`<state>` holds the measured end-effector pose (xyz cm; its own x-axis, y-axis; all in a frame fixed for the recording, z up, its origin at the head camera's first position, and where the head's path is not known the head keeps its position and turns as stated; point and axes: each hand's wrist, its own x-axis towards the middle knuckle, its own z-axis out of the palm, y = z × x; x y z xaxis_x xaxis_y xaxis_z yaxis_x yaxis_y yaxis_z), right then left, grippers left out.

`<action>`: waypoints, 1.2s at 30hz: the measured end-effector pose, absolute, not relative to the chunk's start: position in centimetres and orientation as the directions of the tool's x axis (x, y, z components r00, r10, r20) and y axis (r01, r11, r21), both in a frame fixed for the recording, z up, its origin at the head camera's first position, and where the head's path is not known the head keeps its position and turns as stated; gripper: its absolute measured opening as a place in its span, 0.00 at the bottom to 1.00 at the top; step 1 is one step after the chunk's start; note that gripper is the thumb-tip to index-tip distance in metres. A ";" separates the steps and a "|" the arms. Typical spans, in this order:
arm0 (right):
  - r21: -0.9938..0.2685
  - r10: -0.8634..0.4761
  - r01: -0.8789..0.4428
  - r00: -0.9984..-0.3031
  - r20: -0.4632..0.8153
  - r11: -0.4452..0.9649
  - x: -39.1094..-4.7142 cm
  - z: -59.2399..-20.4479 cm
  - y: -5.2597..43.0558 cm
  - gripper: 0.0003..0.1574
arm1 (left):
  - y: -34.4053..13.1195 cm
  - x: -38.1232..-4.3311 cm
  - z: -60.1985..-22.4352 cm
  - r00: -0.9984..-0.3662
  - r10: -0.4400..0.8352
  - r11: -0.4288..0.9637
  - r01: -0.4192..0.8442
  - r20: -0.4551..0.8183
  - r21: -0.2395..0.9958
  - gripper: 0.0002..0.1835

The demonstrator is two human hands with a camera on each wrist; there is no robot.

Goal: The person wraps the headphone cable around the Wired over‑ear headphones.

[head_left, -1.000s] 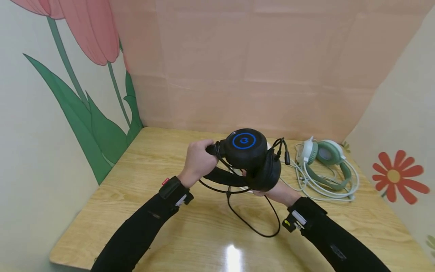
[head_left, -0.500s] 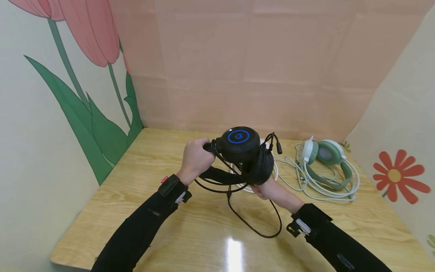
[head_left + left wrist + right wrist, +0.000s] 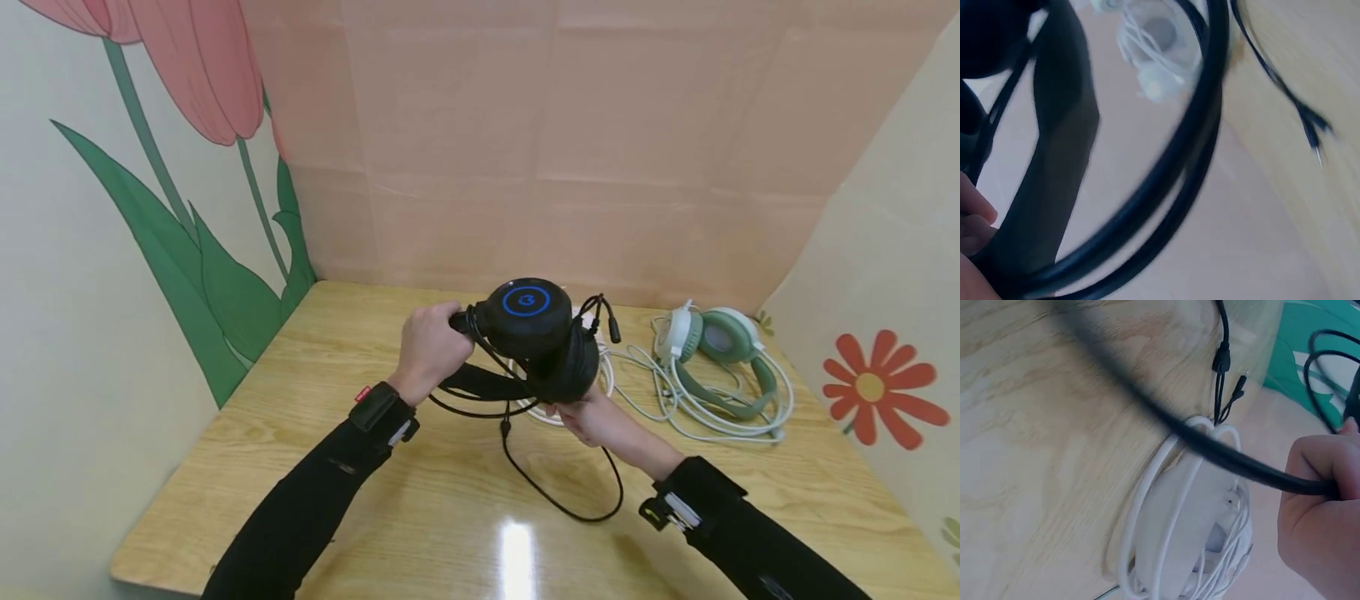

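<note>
A black headset [image 3: 525, 333] with a blue ring and logo on its ear cup is held above the table. My left hand [image 3: 435, 346] grips its headband, with black cable looped around the band. Below the ear cups, my right hand [image 3: 594, 415] is curled on the black cable [image 3: 1235, 459], as the right wrist view shows. One loop of that cable [image 3: 592, 520] hangs down toward me. In the right wrist view, split ends with a plug [image 3: 1239, 387] show farther along it. The ear cups hide part of my right hand in the head view.
Behind the black headset lies a white headset [image 3: 1172, 512] with bundled white cord, mostly hidden in the head view. A green and white headset [image 3: 723, 342] with coiled cable rests at the table's back right. The wooden table [image 3: 360, 517] meets a pink-covered wall [image 3: 600, 167].
The black headset has shifted left and slightly away from me in my left hand. My right hand has come out from behind the ear cup, its wrist moving right and nearer me.
</note>
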<state>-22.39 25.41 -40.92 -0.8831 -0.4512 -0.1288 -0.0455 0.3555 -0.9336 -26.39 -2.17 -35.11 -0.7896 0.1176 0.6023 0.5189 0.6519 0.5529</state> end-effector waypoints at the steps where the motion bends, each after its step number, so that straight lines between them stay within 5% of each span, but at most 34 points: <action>1: -0.931 -0.445 -0.039 -0.885 -0.137 0.363 -22.3 -40.9 25.5 0.20 | -2.4 -26.5 -35.1 -0.783 0.115 0.671 0.515 0.611 0.534 0.12; 24: -0.949 -0.452 0.103 -0.860 -0.235 0.298 -20.5 -39.7 28.7 0.21 | -5.2 -28.4 -35.4 -0.732 0.012 0.809 0.408 0.681 0.424 0.17; 36: -0.898 -0.398 0.081 -0.876 -0.271 0.433 -20.2 -38.5 30.8 0.25 | -5.8 -29.1 -34.6 -0.698 0.003 0.850 0.379 0.716 0.366 0.19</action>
<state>-20.19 30.82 -38.49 -0.8764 -0.3980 -0.2712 0.0811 0.4330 -0.8977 -29.09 -5.76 -34.62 -0.6978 0.0028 0.7163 0.3792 0.8498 0.3661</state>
